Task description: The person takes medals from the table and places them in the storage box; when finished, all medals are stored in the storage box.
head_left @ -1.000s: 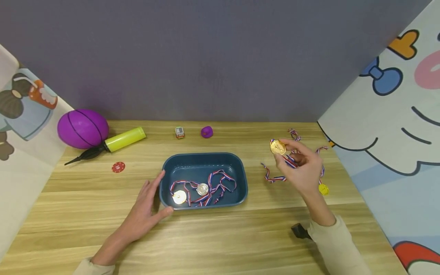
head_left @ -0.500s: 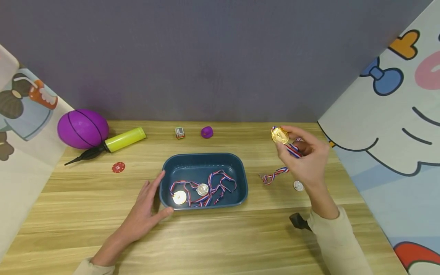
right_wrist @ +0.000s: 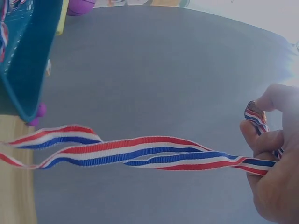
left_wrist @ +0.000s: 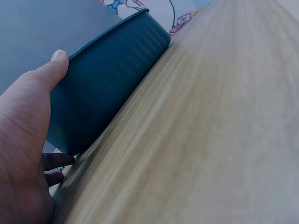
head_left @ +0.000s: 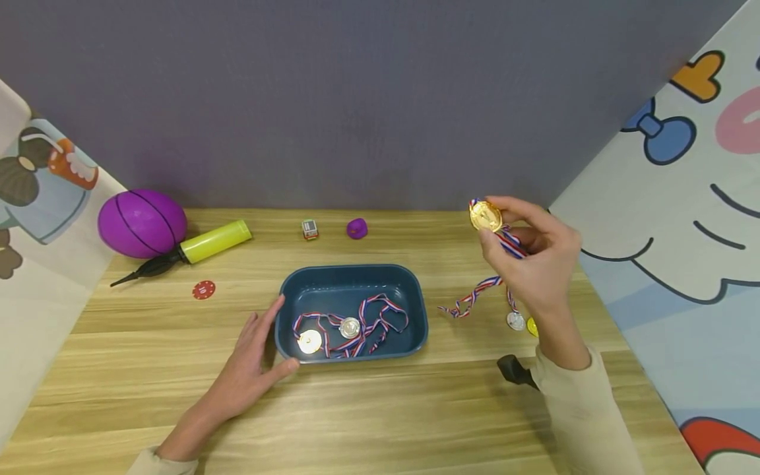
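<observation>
My right hand pinches a gold medal between thumb and fingertips, raised over the table's right side. Its red, white and blue ribbon runs through the curled fingers and trails down toward the table. Against the left end of a dark blue plastic bin rests my left hand, thumb and fingers extended around the corner; the left wrist view has the thumb at the rim. Inside the bin lie a gold medal and a silver medal with tangled ribbons.
Below the right hand lie another silver medal and a partly hidden gold medal. A black object sits by the right sleeve. Toward the back are a purple ball, a yellow-green pump, a small box and a purple item.
My right hand has risen and moved slightly right and away with the gold medal, drawing its ribbon up. A silver medal on the table has come into sight. The left hand stays at the bin.
</observation>
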Demonstrator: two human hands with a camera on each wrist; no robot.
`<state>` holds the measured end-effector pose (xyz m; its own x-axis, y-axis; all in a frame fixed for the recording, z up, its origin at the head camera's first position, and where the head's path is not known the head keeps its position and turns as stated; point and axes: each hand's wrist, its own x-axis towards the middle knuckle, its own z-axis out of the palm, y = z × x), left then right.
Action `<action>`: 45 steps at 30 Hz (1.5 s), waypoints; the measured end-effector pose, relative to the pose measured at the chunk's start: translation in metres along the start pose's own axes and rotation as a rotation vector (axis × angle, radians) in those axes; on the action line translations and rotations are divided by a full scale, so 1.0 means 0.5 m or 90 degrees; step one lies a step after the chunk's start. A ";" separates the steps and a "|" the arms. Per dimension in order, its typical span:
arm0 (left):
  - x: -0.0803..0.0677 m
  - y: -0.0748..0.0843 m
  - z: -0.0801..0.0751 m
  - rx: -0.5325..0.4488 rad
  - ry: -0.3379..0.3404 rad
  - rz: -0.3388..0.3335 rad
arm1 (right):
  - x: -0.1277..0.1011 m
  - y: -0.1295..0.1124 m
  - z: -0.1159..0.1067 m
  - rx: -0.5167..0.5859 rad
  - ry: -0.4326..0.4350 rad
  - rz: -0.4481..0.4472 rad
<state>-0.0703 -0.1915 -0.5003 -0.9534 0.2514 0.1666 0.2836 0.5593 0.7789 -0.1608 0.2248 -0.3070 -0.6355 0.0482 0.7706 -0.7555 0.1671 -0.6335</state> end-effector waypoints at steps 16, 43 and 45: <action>0.000 -0.002 0.001 0.002 0.002 0.004 | 0.062 -0.071 0.065 0.091 0.028 -0.046; -0.001 -0.005 0.000 0.003 0.004 0.010 | -0.093 0.047 0.212 0.049 -0.100 0.052; 0.000 -0.006 0.001 0.004 0.004 0.013 | -0.113 0.059 0.218 0.046 -0.101 0.052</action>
<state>-0.0711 -0.1929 -0.5029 -0.9481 0.2580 0.1857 0.3033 0.5591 0.7717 -0.1648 0.1198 -0.3768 -0.7081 -0.0982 0.6992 -0.7061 0.0974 -0.7014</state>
